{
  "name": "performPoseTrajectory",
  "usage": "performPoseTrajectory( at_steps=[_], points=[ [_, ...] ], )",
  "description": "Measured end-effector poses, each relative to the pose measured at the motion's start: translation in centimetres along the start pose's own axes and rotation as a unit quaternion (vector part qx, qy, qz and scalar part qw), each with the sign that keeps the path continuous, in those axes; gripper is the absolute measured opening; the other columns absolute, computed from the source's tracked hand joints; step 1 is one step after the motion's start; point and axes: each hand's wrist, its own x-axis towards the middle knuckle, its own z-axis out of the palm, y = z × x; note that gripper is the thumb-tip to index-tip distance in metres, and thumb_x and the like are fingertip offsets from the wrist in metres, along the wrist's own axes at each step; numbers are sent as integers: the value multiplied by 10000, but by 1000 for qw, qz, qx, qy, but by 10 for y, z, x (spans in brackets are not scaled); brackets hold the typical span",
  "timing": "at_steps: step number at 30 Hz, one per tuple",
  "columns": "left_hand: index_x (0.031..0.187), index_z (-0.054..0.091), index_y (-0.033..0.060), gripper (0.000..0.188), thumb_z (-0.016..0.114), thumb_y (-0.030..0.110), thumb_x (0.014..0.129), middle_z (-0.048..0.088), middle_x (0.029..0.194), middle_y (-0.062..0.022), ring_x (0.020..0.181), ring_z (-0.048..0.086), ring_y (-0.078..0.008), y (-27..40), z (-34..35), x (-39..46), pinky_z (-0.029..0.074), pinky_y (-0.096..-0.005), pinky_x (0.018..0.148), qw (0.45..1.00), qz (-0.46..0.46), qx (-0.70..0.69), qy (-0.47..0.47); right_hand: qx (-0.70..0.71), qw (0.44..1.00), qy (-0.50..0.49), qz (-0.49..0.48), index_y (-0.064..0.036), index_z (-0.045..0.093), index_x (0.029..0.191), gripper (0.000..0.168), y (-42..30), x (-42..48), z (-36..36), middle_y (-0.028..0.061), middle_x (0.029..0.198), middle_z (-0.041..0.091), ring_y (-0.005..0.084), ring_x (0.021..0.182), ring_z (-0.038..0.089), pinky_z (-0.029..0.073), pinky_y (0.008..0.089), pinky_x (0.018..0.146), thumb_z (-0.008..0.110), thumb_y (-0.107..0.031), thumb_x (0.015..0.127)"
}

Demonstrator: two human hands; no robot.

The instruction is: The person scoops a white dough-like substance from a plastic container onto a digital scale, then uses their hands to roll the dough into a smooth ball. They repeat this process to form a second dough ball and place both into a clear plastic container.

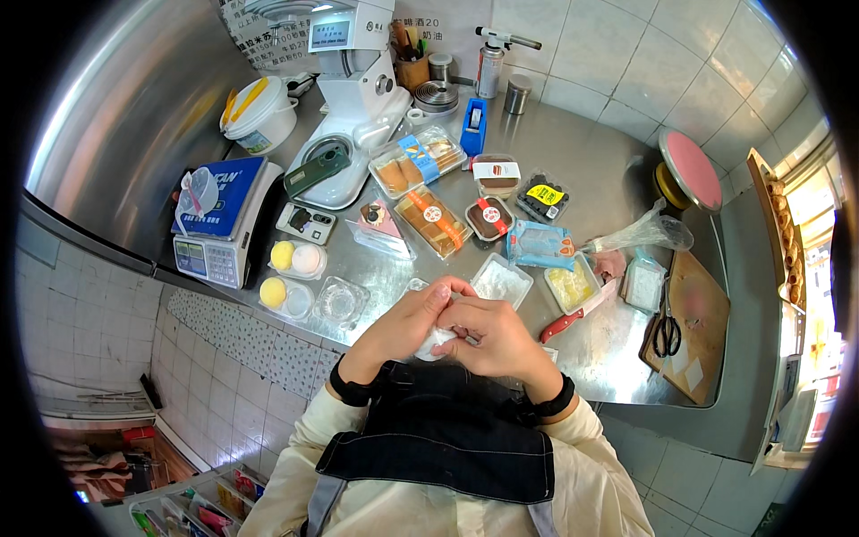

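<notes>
Just in front of my apron, my left hand (407, 318) and my right hand (488, 334) are closed together around a soft white dough piece (433, 346). Fingers cover much of it; the right thumb and fingertips pinch its edge. Right behind the hands lies a clear tub of white powder (502, 282), partly hidden by my right hand. Off to the left, a clear tray (298, 272) carries a yellow ball (282, 255) and a pinkish one. Another yellow ball (272, 293) sits in one half of a second tray. A clear plastic tray (342, 301) stands beside it.
A red-handled knife (562, 326) lies by a tub of yellow filling (572, 287) on the right. Scissors (668, 332) rest across a wooden board (704, 315). Packaged cakes (433, 220), blue wipes (541, 244), a scale (211, 258) and a stand mixer (356, 80) stand around the steel counter (584, 151).
</notes>
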Motion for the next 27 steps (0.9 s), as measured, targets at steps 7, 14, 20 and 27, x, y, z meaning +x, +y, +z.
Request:
performPoseTrajectory(
  at_steps=[7, 14, 20, 27],
  points=[
    [1199, 497, 39, 532, 221, 457, 1018, 571, 1040, -49, 965, 552, -109, -25, 3, 3, 452, -265, 841, 976, -5, -218, 1, -124, 973, 140, -132, -36, 614, 804, 192, 13, 2, 6, 89, 669, 568, 270, 573, 558, 437, 332, 523, 665, 29, 631],
    [1216, 481, 64, 539, 230, 493, 1007, 560, 1090, -25, 1015, 543, -110, -28, 11, 0, 448, -284, 881, 949, -51, -311, -21, -181, 949, 223, -130, -44, 594, 760, 115, 22, -3, 8, 95, 682, 587, 274, 592, 576, 453, 356, 536, 628, 27, 677],
    [1205, 474, 88, 489, 203, 450, 1019, 583, 1068, -59, 911, 610, -137, -26, 11, 4, 557, -308, 678, 947, -75, -308, 48, -109, 974, 195, 42, -8, 576, 845, 112, 27, -5, 16, 109, 721, 589, 250, 606, 572, 452, 329, 559, 654, -83, 816],
    [1154, 472, 67, 516, 198, 478, 1006, 610, 914, -90, 618, 611, -146, -35, 3, 1, 499, -251, 428, 973, -64, -216, 55, 111, 982, 43, 145, -56, 556, 985, 277, 9, -8, 3, 13, 609, 418, 98, 561, 436, 383, 263, 530, 734, -150, 795]
  ],
)
